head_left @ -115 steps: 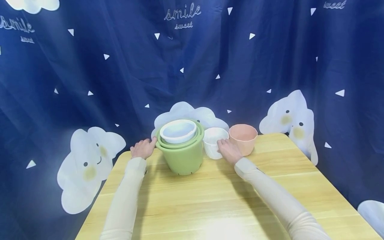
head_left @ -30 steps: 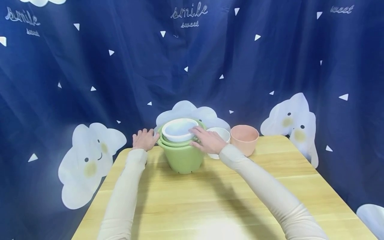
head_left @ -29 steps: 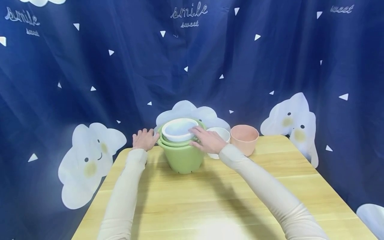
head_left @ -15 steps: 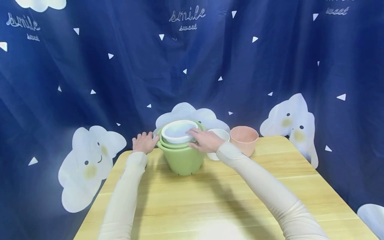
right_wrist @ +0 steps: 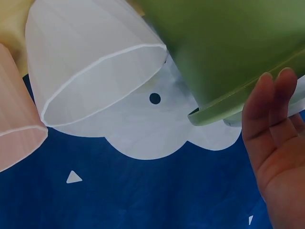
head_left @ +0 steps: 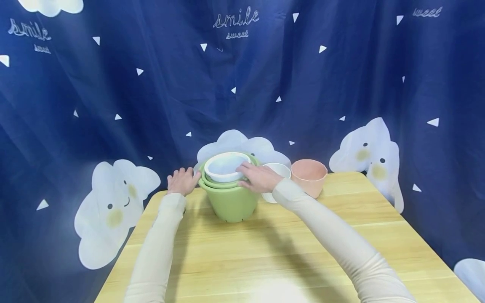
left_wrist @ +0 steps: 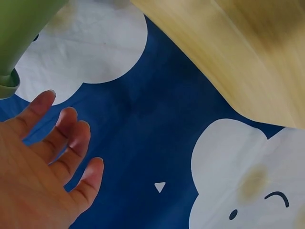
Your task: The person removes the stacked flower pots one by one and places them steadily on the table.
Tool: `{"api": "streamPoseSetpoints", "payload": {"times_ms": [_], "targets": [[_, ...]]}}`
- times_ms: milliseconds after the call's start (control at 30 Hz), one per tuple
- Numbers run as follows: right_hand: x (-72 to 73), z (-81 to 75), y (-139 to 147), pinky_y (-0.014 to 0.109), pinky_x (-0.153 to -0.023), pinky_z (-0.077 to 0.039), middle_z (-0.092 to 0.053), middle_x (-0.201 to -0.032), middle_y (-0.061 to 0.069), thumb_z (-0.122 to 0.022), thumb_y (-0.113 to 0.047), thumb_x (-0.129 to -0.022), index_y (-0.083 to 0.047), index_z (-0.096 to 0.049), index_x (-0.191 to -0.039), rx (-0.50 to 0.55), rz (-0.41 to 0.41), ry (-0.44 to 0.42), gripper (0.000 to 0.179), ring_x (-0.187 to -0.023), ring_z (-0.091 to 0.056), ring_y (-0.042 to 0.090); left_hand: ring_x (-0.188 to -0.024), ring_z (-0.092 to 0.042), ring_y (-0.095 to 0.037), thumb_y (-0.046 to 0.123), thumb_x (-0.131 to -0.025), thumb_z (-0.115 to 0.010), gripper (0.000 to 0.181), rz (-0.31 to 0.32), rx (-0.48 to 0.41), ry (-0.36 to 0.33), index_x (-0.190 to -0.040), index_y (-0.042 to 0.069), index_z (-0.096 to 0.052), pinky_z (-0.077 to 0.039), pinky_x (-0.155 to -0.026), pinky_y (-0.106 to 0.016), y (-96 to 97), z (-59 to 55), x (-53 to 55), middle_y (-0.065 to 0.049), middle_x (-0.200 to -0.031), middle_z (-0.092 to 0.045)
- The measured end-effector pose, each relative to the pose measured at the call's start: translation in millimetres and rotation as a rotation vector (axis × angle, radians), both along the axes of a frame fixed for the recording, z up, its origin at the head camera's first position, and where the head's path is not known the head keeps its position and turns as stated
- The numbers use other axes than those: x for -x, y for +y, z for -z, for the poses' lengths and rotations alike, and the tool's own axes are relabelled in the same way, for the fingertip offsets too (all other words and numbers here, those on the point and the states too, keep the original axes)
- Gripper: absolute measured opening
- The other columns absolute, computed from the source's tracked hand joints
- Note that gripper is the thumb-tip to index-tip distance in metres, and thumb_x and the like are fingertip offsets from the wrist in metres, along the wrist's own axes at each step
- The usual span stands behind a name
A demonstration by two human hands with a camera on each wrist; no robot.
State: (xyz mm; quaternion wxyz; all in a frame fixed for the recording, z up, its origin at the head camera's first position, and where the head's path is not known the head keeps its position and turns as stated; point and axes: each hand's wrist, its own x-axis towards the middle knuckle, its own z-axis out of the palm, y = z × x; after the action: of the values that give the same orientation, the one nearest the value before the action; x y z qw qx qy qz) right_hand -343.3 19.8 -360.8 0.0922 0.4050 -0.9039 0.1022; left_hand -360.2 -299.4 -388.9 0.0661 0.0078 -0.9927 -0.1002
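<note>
A large green flower pot [head_left: 232, 204] stands on the table, with a second green rim nested in it. A white oval pot [head_left: 223, 163] sits on top inside them. My left hand [head_left: 182, 181] is at the left of the stack, fingers spread, thumb at the green rim; in the left wrist view its palm faces the camera. From the right my right hand [head_left: 261, 176] reaches over the stack's edge, fingertips over the white oval pot's rim and thumb by the green rim. Its fingers [right_wrist: 259, 107] look fairly straight in the right wrist view.
Right of the stack stands a white ribbed pot [right_wrist: 90, 52], partly hidden by my right hand in the head view. A pink pot [head_left: 308, 181] is beside it. The wooden table [head_left: 227, 256] ends at a dark blue curtain [head_left: 170, 84] with clouds.
Since the oldest frame my right hand has left the white ribbed pot and come left to the stack's rim. Over the last second both hands have stayed almost still.
</note>
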Motion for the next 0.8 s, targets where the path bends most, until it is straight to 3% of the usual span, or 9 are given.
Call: {"api": "streamPoseSetpoints", "payload": {"times_ms": [467, 800], "targets": [[5.3, -1.6, -2.2, 0.037, -0.072, -0.054, -0.056, -0.121, -0.001, -0.061, -0.043, -0.102, -0.016, -0.055, -0.133, -0.02, 0.011, 0.023, 0.041, -0.086, -0.06, 0.016, -0.118, -0.05, -0.045, 0.054, -0.099, -0.034, 0.061, 0.035, -0.04, -0.001, -0.129, 0.006, -0.057, -0.035, -0.098, -0.065, -4.1, -6.4, 7.1, -0.022, -0.126, -0.057], [4.5, -3.6, -6.2, 0.04, -0.075, -0.055, -0.056, -0.12, 0.0, -0.066, -0.043, -0.099, -0.015, -0.054, -0.132, 0.01, 0.037, 0.024, 0.045, -0.093, -0.062, 0.018, -0.119, -0.051, -0.045, 0.056, -0.101, -0.031, 0.063, 0.013, -0.079, 0.001, -0.13, 0.006, -0.057, -0.037, -0.098, -0.064, -3.0, 0.0, 8.5, -0.023, -0.129, -0.058]]}}
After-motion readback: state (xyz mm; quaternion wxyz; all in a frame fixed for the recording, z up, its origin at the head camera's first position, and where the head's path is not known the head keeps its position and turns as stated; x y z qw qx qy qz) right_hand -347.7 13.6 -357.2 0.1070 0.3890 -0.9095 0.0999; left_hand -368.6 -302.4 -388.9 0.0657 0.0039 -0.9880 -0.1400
